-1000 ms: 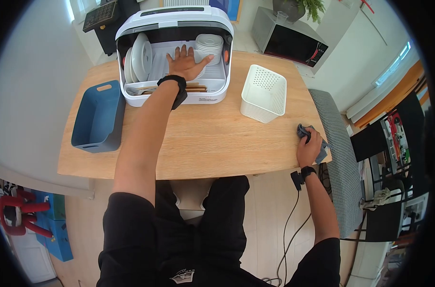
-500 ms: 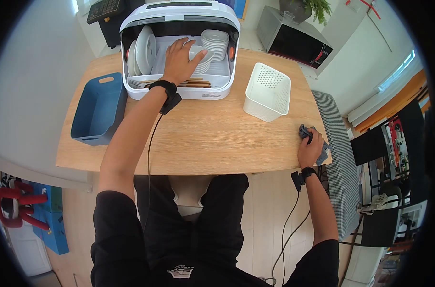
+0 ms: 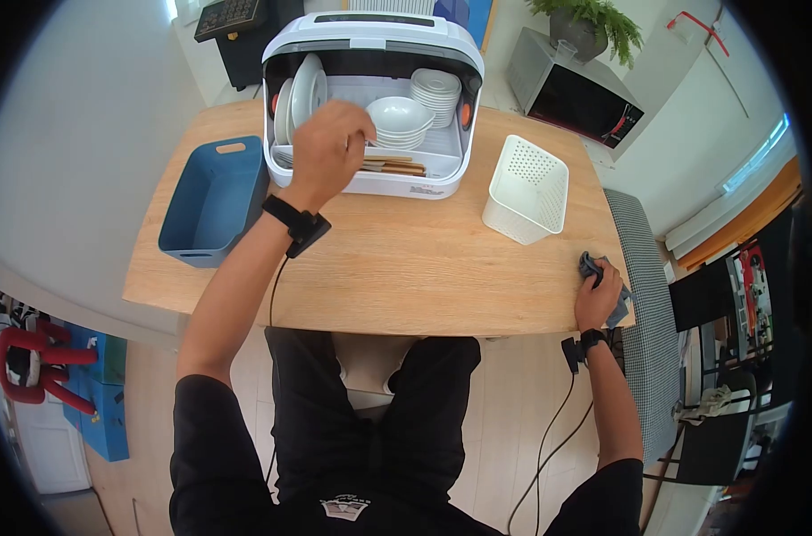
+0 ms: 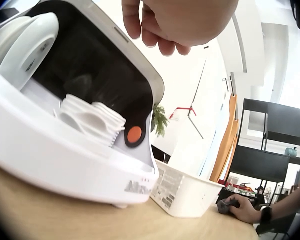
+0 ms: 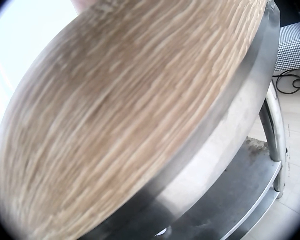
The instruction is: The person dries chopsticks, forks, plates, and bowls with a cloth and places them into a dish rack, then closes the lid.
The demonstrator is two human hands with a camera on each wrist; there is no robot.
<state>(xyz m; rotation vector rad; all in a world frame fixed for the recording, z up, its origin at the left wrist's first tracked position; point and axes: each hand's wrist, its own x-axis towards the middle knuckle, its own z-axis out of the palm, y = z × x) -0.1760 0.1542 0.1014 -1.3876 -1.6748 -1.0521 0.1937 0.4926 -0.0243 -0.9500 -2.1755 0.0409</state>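
My left hand [image 3: 328,152] is in the air over the front left of the white dish box [image 3: 391,187], fingers loosely curled and holding nothing. In the left wrist view the same hand [image 4: 185,20] hangs above the box's open front. White bowls [image 3: 400,118], a stack of small plates [image 3: 435,92] and upright large plates [image 3: 309,87] stand inside, with chopsticks [image 3: 394,164] in the front tray. At the table's right corner my right hand [image 3: 600,297] grips a dark grey cloth [image 3: 619,308]. The right wrist view shows mostly wood tabletop [image 5: 125,110].
A blue bin [image 3: 211,201] stands left of the dish box, a white perforated basket [image 3: 527,190] to its right. The microwave [image 3: 574,89] is behind the table's right side, and a checked bench [image 3: 647,330] runs along the right. Cables hang from both wrist cameras.
My left hand has come back from over the bowls toward the box's front left, its spread fingers now curled. My right hand keeps its grip on the cloth. The head view has shifted.
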